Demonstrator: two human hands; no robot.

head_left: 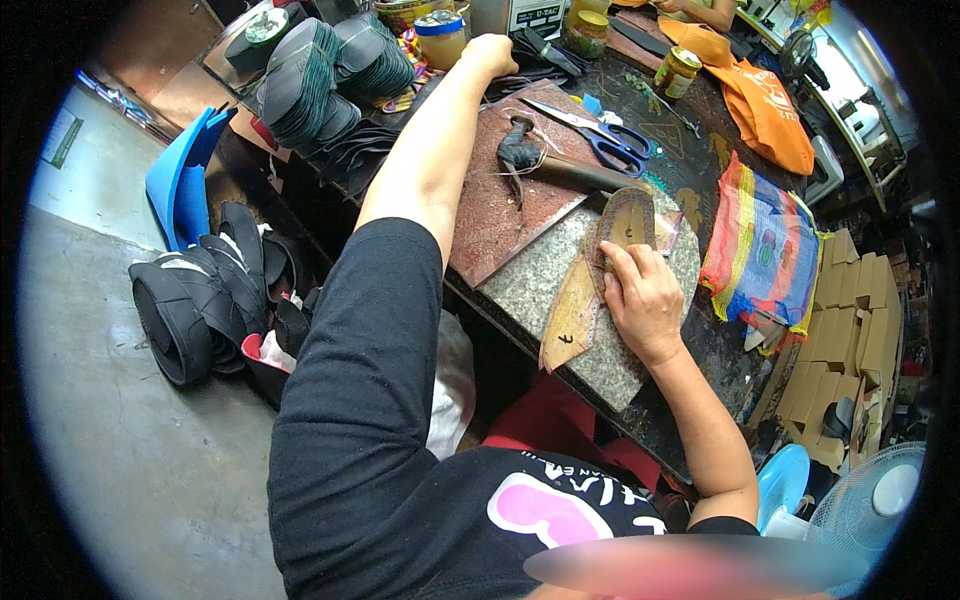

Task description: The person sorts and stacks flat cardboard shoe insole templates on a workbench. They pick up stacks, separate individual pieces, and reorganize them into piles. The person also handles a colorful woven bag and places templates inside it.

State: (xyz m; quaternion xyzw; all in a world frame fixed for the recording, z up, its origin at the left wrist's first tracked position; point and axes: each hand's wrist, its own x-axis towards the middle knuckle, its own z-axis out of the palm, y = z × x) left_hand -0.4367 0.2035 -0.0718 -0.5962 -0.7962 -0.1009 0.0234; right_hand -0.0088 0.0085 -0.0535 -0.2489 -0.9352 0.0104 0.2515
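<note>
My left arm stretches to the far side of the table, where my left hand [490, 57] is curled beside a pile of black straps [548, 58]. What it grips, if anything, is hidden. Nearer me, my right hand [645, 300] has its fingers bent and pressed on a brown sole-shaped pattern piece [630, 218]. Under those fingers a paler tan pattern piece [570, 320] hangs toward the table's front edge. Both lie on a grey speckled stone slab [520, 265]. A hammer [580, 173] and scissors with blue handles [610, 140] rest beyond, by a reddish board [480, 225].
Stacked black soles [300, 85] and a blue-lidded jar [440, 40] stand at the back left. An orange bag [760, 115] and a colourful mesh sack [760, 245] lie on the right. Black footwear uppers [190, 300] are heaped left; a fan [870, 500] stands at lower right.
</note>
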